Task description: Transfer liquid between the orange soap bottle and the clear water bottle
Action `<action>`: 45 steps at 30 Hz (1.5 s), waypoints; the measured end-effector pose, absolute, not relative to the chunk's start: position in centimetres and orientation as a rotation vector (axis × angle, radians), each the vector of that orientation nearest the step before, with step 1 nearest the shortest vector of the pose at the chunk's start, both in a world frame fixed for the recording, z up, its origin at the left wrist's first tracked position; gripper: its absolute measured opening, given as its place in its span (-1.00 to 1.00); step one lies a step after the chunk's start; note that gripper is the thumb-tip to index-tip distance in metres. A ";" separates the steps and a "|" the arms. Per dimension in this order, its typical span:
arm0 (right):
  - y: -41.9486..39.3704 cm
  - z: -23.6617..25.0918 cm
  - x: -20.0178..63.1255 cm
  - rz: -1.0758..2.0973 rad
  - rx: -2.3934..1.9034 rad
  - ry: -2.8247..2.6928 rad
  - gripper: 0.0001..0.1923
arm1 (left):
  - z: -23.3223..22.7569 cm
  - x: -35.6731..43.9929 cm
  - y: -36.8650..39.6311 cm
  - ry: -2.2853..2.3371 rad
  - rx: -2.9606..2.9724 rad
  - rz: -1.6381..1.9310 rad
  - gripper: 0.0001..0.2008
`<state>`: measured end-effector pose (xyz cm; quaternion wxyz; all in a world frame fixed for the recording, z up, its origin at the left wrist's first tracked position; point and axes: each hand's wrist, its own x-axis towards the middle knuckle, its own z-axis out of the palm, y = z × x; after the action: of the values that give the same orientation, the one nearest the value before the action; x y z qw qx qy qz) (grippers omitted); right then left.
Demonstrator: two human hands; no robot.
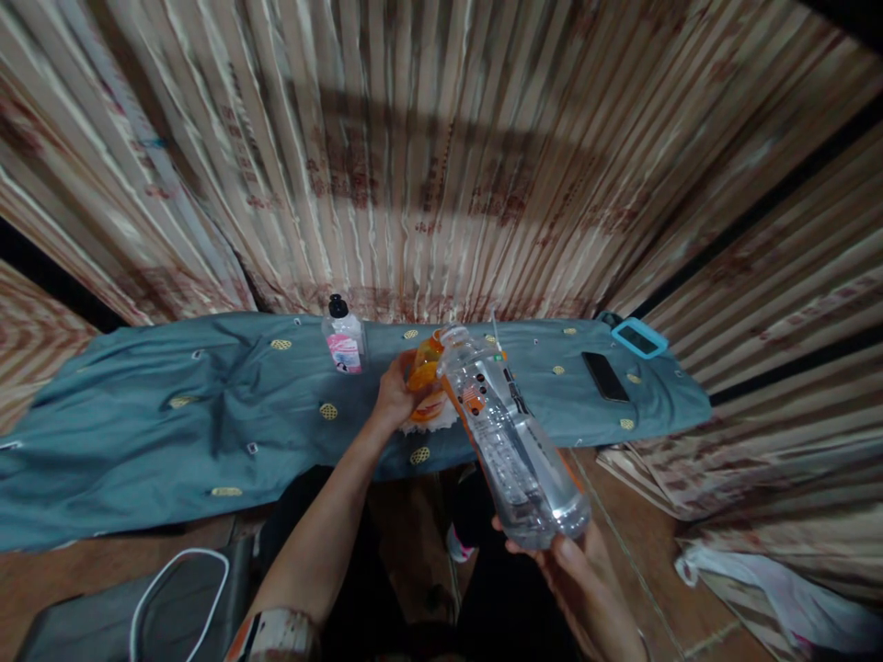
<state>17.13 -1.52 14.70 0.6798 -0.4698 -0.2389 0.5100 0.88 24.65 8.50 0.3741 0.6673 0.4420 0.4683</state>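
Observation:
My left hand (398,391) is closed around an orange translucent bottle (424,368), which stands over a crumpled white tissue (434,419) on the cloth. In my right hand (572,565) is a large clear plastic bottle (521,450) with an orange and silver label, gripped near its base. This bottle is tilted, its neck pointing away from me and to the left. Its mouth meets the top of the orange bottle; whether they touch I cannot tell. A little clear liquid seems to lie inside the large bottle, though the blur makes this uncertain.
A teal patterned cloth (207,405) covers the long surface. On it stand a clear bottle with black cap and pink label (343,338), a dark phone (605,377) and a blue-framed device (639,339). Pleated curtains (414,165) rise behind. A white cable loop (180,602) is at lower left.

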 end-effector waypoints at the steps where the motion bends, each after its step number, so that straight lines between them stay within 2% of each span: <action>1: -1.5 14.8 17.1 1.144 -1.062 -0.539 -0.49 | 8.5 0.9 24.7 1.130 1.714 1.198 -0.42; 4: -1.5 15.0 17.1 1.163 -1.087 -0.549 -0.41 | 8.4 0.8 24.7 1.136 1.719 1.190 -0.40; 9: -1.5 14.8 17.2 1.158 -1.071 -0.583 -0.46 | 8.4 0.8 24.7 1.127 1.702 1.203 -0.41; 28: -1.3 15.0 17.4 1.142 -1.053 -0.585 -0.38 | 8.1 0.9 24.8 1.145 1.699 1.222 -0.43; 45: -1.4 15.7 17.5 1.125 -1.108 -0.610 -0.43 | 8.0 0.9 24.8 1.132 1.700 1.211 -0.40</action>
<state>17.50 -1.39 15.71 0.6628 -0.4901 -0.2699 0.4975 0.87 24.82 8.01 0.3742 0.6640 0.4421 0.4729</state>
